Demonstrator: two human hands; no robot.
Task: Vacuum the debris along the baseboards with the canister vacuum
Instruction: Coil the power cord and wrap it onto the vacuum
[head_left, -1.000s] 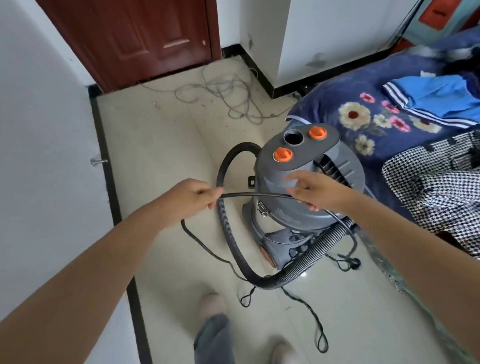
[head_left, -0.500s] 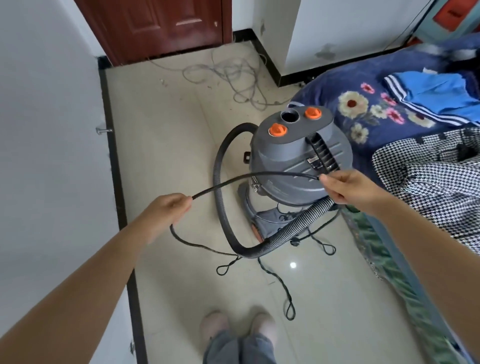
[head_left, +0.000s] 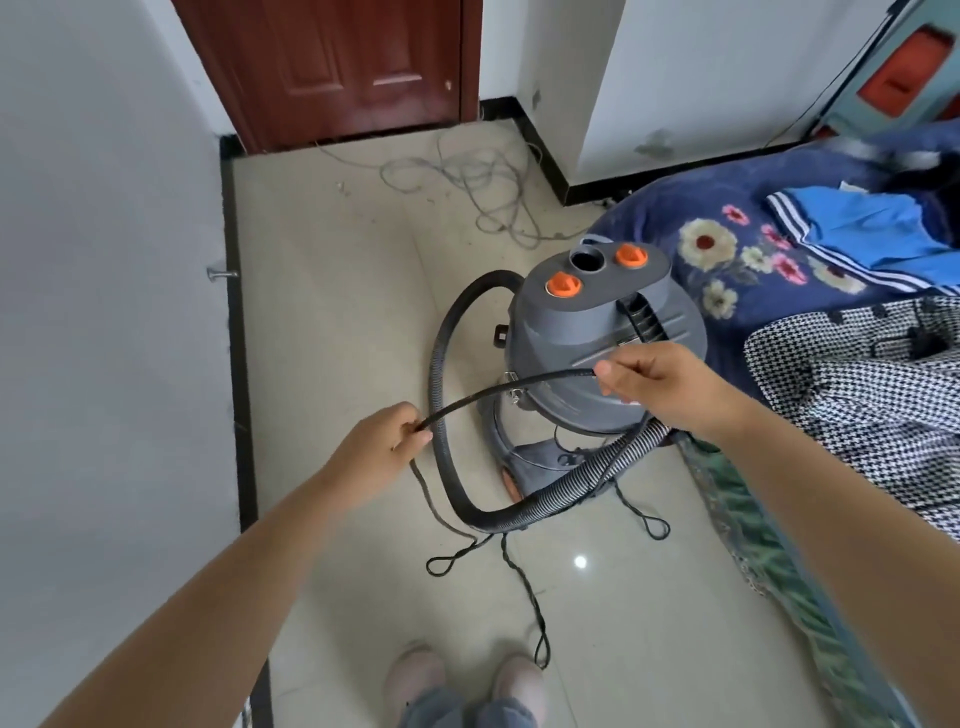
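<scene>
A grey canister vacuum (head_left: 597, 332) with two orange caps stands on the tiled floor. Its ribbed black hose (head_left: 457, 467) loops around its left side and front. A black power cord (head_left: 519, 384) stretches between my hands in front of the canister. My left hand (head_left: 384, 447) grips one end of that stretch, and my right hand (head_left: 660, 384) pinches the other. More of the cord lies in twisted loops on the floor near my feet. A black baseboard (head_left: 239, 395) runs along the left wall.
A bed (head_left: 779, 270) with a flowered navy cover, blue clothing and a checked cloth fills the right side. A tangle of grey cable (head_left: 483, 182) lies by the red-brown door (head_left: 337, 67). A metal doorstop (head_left: 221, 273) juts from the left wall. Small debris dots the floor near the door.
My hands have moved apart along the power cord, drawing a longer stretch taut. The view has backed away from the canister, and my feet now show at the bottom.
</scene>
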